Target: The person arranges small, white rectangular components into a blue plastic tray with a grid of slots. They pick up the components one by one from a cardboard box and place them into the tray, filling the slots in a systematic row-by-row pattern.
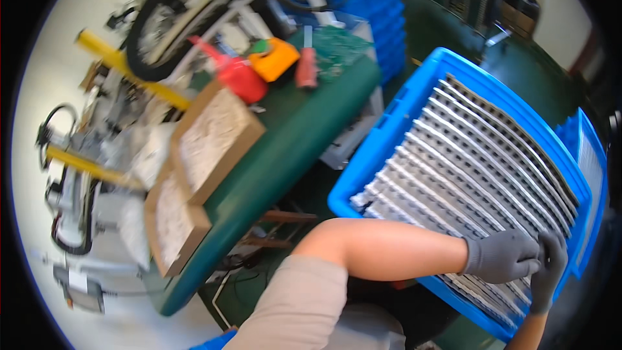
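Bent arm (pixel 402 246) crosses blue crate (pixel 396 123) near green table (pixel 285 149) by wall (pixel 52 78).

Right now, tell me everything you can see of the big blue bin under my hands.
The blue bin is rectangular and open-topped, apparently rigid plastic, with a thick rim. It stands at an angle, right of the green table. Long rows of white and dark-dotted strips span its inside. Your gloved left hand and right hand are over its near-right part; whether either touches the bin is unclear. Your left forearm hides part of the near side.
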`<state>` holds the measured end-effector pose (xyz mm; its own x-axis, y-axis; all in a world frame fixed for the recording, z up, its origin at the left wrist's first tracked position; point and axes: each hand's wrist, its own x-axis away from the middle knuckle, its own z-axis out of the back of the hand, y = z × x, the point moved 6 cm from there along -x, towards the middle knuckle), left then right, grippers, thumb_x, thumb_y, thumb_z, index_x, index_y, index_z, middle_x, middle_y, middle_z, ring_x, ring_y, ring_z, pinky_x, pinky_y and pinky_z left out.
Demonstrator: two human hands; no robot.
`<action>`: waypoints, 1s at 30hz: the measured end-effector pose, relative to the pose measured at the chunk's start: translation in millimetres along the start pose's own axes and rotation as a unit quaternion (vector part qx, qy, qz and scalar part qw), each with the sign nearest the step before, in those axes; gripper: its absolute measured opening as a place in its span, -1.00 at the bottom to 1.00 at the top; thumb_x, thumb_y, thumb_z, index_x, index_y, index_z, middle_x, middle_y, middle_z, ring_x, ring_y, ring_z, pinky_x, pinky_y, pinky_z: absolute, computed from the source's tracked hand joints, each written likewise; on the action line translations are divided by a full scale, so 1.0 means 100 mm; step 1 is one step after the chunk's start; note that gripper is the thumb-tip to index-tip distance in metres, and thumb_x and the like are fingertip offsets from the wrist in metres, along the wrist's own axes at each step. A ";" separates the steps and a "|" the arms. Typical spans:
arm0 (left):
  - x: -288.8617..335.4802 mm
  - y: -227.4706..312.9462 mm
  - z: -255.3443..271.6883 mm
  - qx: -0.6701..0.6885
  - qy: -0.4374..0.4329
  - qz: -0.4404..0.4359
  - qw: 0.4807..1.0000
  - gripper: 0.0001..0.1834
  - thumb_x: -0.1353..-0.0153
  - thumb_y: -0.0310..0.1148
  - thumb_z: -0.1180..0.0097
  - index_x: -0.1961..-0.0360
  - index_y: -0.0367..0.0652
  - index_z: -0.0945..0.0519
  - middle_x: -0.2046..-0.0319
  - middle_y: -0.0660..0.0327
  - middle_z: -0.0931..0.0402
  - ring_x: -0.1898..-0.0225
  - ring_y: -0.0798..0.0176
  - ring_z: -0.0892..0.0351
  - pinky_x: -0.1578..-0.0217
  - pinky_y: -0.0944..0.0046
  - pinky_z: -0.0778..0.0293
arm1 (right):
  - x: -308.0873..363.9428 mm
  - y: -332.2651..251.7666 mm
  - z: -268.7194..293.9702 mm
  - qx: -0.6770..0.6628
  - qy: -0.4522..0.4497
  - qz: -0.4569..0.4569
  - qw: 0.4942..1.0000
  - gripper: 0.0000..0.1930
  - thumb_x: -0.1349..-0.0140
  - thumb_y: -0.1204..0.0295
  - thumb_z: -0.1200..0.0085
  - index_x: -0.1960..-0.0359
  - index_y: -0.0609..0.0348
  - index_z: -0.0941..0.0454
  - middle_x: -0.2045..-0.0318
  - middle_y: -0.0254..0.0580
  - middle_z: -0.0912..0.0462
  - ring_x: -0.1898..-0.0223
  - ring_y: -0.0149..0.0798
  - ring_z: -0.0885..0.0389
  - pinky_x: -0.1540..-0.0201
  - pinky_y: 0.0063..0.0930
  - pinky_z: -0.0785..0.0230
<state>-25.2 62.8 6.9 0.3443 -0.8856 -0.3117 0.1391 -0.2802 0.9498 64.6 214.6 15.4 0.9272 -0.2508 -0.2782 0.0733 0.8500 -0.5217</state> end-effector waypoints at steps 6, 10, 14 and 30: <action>0.25 0.47 0.34 -0.064 0.126 -0.072 0.987 -0.79 -0.29 -0.35 -0.10 0.39 -0.31 -0.57 0.53 -0.03 -0.54 0.47 -0.02 -0.58 0.36 0.09 -0.47 | 0.09 -0.26 -0.12 0.011 0.025 0.079 0.996 -0.88 -0.19 0.64 -0.06 0.25 0.30 -0.59 0.38 -0.06 -0.55 0.36 -0.08 -0.54 0.30 -0.28 -0.35; 0.87 0.92 0.70 -0.120 0.198 -0.023 0.972 -0.79 -0.33 -0.33 -0.10 0.33 -0.28 -0.61 0.57 0.15 -0.54 0.48 0.31 -0.59 0.41 0.24 -0.49 | 0.11 -0.35 -0.05 -0.010 0.022 0.121 0.992 -0.90 -0.22 0.66 -0.04 0.27 0.30 -0.57 0.38 -0.06 -0.56 0.35 -0.08 -0.55 0.28 -0.26 -0.36; 1.84 1.48 1.20 -0.268 0.306 0.061 0.911 -0.78 -0.40 -0.31 -0.10 0.23 -0.25 -0.66 0.47 0.21 -0.64 0.44 0.41 -0.63 0.38 0.35 -0.54 | 0.21 -0.33 0.02 -0.020 0.033 0.123 0.992 -0.90 -0.21 0.67 -0.02 0.28 0.30 -0.57 0.38 -0.07 -0.56 0.35 -0.11 -0.55 0.27 -0.28 -0.35; 5.59 2.12 2.57 -0.589 0.365 0.571 0.440 -0.24 -0.44 0.23 0.31 -0.53 0.06 -0.12 -0.45 -0.09 -0.16 -0.46 -0.31 -0.08 -0.43 -0.13 -0.08 | 0.29 -0.43 0.01 -0.101 -0.002 0.140 0.985 -0.90 -0.17 0.68 -0.02 0.30 0.33 -0.56 0.45 -0.08 -0.50 0.41 -0.19 -0.49 0.30 -0.34 -0.31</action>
<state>-42.2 -586.6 40.8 0.9610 0.2760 0.0157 -0.2752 0.9605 -0.0408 88.4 171.0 30.5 0.9025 -0.0179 -0.4302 -0.2587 0.7762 -0.5750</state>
